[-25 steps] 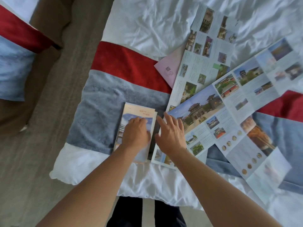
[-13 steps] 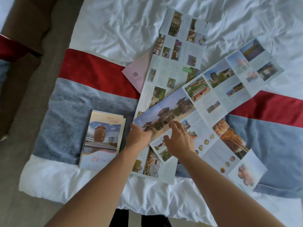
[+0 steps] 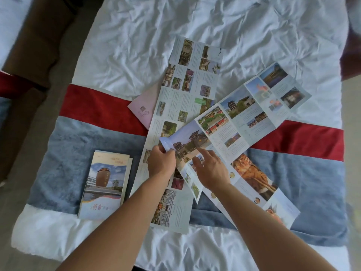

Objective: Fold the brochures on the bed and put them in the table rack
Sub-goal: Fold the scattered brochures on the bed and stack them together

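Pink leaflet [image 3: 143, 107] under unfolded brochures [image 3: 185, 98]

I have one view only: my head camera looks steeply down, close over the bed [image 3: 234, 26], toward its foot edge and my forearms.

left hand [image 3: 161, 163] fingers pinching, right hand [image 3: 212, 171] spread, forefinger extended
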`<state>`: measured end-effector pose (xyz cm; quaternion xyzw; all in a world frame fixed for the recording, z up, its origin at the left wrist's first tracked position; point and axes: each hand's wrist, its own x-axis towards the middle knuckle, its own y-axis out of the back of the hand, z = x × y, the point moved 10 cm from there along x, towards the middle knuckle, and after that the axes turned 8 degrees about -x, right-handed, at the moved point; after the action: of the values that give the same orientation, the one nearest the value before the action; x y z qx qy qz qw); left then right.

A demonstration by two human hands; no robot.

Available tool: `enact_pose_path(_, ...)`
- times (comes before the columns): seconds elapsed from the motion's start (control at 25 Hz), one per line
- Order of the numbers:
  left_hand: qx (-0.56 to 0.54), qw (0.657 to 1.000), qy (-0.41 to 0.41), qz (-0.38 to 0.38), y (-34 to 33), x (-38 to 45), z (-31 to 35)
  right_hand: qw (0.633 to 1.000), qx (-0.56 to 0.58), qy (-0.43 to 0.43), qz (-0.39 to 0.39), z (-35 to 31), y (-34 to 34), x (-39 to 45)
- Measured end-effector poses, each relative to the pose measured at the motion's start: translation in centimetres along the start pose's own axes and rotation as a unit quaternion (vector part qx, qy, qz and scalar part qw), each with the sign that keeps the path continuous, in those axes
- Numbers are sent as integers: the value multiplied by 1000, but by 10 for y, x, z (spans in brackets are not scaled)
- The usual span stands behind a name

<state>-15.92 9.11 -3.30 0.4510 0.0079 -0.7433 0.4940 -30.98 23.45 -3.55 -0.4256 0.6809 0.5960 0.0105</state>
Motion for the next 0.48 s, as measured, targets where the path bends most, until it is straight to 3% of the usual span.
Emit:
enact_pose_path(0.12,9,1000,-9,-12,-18,7,12,995,90,-12,28,5,13,5)
enact_pose_path(0.48,22,994,-81,-73,-58,29,57,983,127,-80,102,15,45,19)
